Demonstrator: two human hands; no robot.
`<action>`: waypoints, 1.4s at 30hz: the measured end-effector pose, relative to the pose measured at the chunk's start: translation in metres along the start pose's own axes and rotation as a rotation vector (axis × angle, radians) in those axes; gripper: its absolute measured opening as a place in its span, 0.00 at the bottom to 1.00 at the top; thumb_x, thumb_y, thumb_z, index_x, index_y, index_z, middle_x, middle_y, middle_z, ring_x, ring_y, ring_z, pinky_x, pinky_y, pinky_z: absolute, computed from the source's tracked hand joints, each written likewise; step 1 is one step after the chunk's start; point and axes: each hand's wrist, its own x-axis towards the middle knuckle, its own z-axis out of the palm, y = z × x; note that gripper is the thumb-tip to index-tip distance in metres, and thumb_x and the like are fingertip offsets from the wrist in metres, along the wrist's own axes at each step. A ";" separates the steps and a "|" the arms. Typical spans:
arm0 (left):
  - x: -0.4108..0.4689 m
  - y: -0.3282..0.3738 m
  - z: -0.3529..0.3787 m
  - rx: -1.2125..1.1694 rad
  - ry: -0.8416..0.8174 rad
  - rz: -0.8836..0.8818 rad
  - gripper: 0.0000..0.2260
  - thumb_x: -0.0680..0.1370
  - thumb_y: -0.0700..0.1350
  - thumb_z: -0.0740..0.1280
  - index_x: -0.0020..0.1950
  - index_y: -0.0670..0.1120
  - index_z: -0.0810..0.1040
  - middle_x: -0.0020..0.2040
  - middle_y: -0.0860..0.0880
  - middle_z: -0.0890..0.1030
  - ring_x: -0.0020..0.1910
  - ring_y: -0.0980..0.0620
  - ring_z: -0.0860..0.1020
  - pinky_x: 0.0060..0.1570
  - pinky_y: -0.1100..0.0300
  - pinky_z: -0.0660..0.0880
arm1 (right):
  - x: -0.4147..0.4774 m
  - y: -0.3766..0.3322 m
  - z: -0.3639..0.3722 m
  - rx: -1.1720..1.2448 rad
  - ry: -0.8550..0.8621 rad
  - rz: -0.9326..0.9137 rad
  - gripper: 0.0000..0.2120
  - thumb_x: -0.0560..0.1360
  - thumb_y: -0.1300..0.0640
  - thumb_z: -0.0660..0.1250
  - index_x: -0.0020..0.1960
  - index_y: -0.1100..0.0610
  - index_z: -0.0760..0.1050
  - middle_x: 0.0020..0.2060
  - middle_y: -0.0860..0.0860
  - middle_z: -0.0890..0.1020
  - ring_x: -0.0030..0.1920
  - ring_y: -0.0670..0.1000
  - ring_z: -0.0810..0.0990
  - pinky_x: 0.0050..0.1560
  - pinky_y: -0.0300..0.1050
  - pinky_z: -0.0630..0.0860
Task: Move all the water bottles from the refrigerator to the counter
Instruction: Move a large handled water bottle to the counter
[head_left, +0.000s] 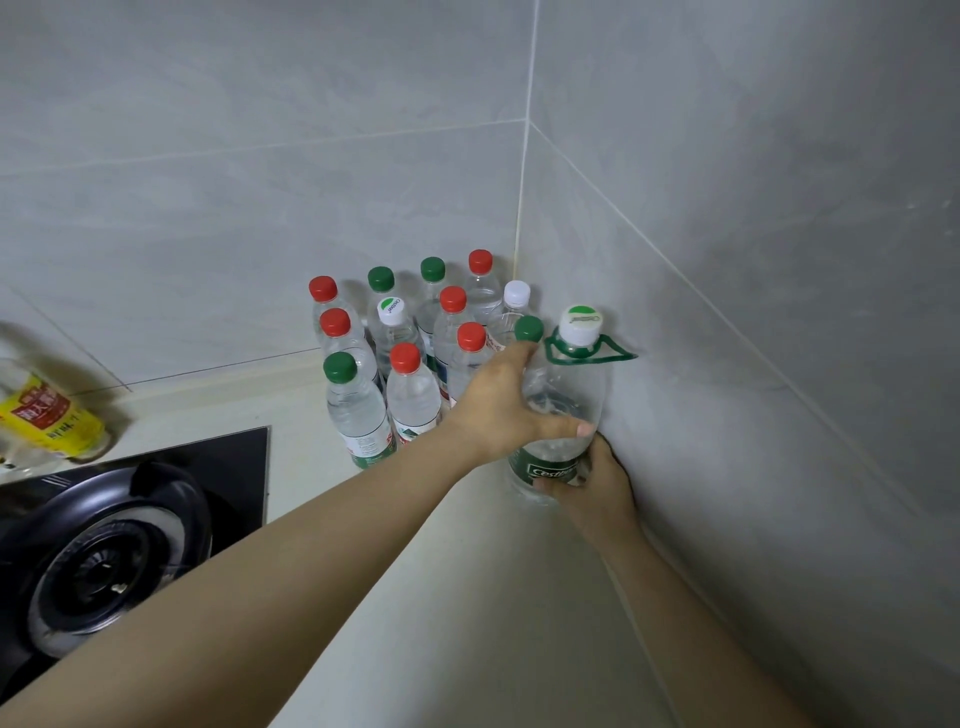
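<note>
A large clear water bottle (563, 395) with a white cap, a green carry loop and a green label stands on the pale counter (426, 582), close against the right wall. My left hand (498, 405) wraps its upper body from the left. My right hand (597, 483) grips its lower part at the label. Just left of it, several small water bottles (410, 364) with red, green and white caps stand packed in the corner. No refrigerator is in view.
A black gas hob (104, 551) with a burner fills the lower left. A bottle with a yellow label (52, 410) stands at the left edge by the back wall. Grey tiled walls (727, 260) close the corner behind and to the right.
</note>
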 end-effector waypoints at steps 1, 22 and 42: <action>-0.003 -0.001 -0.001 -0.017 0.006 -0.022 0.41 0.61 0.56 0.81 0.69 0.47 0.69 0.64 0.52 0.76 0.63 0.52 0.74 0.64 0.50 0.74 | -0.002 0.000 -0.001 -0.010 0.020 0.011 0.33 0.62 0.60 0.79 0.65 0.52 0.73 0.55 0.45 0.82 0.56 0.47 0.81 0.58 0.48 0.78; -0.175 -0.015 -0.132 -0.128 0.310 -0.004 0.17 0.72 0.43 0.75 0.58 0.54 0.77 0.55 0.58 0.81 0.53 0.64 0.79 0.55 0.69 0.75 | -0.100 -0.168 0.024 -0.128 0.024 -0.346 0.18 0.70 0.61 0.75 0.57 0.49 0.76 0.51 0.43 0.82 0.53 0.41 0.80 0.57 0.37 0.75; -0.320 0.079 -0.285 0.226 1.064 0.024 0.18 0.73 0.47 0.74 0.62 0.53 0.76 0.56 0.60 0.81 0.58 0.64 0.77 0.61 0.60 0.75 | -0.140 -0.405 0.116 0.055 -0.412 -1.120 0.19 0.72 0.57 0.73 0.61 0.49 0.75 0.54 0.38 0.80 0.56 0.39 0.78 0.61 0.33 0.73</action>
